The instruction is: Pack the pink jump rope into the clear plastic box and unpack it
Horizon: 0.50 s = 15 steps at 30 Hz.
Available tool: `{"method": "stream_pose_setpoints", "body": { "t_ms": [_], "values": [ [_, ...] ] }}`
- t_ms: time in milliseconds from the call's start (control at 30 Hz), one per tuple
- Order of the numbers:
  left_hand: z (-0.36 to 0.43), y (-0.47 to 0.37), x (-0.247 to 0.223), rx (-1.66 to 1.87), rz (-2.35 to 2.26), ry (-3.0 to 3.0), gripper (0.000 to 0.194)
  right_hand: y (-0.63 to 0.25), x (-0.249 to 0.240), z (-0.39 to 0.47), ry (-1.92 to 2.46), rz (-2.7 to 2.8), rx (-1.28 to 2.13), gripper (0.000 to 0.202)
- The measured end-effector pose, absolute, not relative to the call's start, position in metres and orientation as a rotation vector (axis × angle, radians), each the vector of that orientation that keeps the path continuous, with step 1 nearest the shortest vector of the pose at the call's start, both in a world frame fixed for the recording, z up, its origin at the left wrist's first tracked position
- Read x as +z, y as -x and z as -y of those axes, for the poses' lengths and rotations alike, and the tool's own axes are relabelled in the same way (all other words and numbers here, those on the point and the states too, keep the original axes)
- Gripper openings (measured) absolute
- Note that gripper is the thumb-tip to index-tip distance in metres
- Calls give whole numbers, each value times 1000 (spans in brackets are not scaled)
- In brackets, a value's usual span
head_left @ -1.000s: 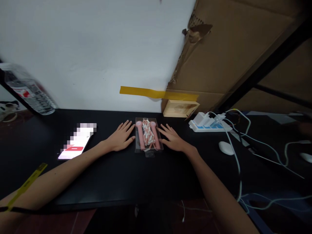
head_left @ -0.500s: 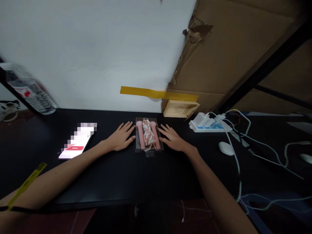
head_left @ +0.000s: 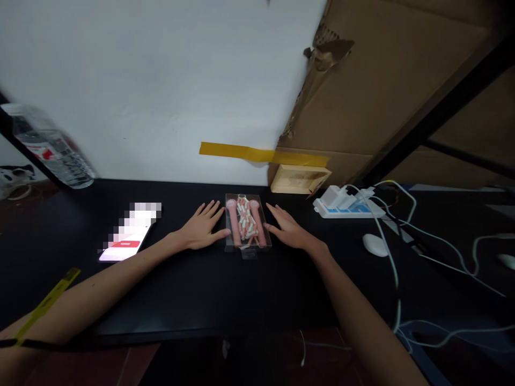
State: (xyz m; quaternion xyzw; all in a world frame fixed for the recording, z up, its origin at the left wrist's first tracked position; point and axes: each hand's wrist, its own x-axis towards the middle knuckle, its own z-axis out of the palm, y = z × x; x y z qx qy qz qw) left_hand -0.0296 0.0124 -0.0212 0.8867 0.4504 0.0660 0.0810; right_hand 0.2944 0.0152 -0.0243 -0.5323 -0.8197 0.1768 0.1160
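Note:
A clear plastic box lies on the black table, with two pink handles and a pink-and-white beaded cord inside. My left hand rests palm down at the box's left side, fingers spread, its thumb tip at the box's edge. On the right side, my right hand lies palm down with the fingers apart and the thumb close to the box. Neither hand holds anything. A yellow band crosses my left forearm.
At the left lies a lit phone, with a plastic bottle behind it. A wooden frame leans at the back. To the right are a white power strip, cables and a white mouse.
My left thumb has spread away from its fingers onto the box's left edge. The fingers of my right hand have drawn slightly away from the box. The view has shifted slightly.

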Motion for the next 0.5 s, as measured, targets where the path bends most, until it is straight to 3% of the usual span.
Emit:
{"method": "stream_pose_setpoints", "body": {
  "t_ms": [200, 500],
  "values": [
    [-9, 24, -14, 185, -1389, -2519, 97, -296, -28, -17, 1522, 2321, 528, 75],
    [-26, 39, 18, 506, -1310, -2381, 48, -292, -4, -10, 1247, 2305, 432, 63]
  ]
}}
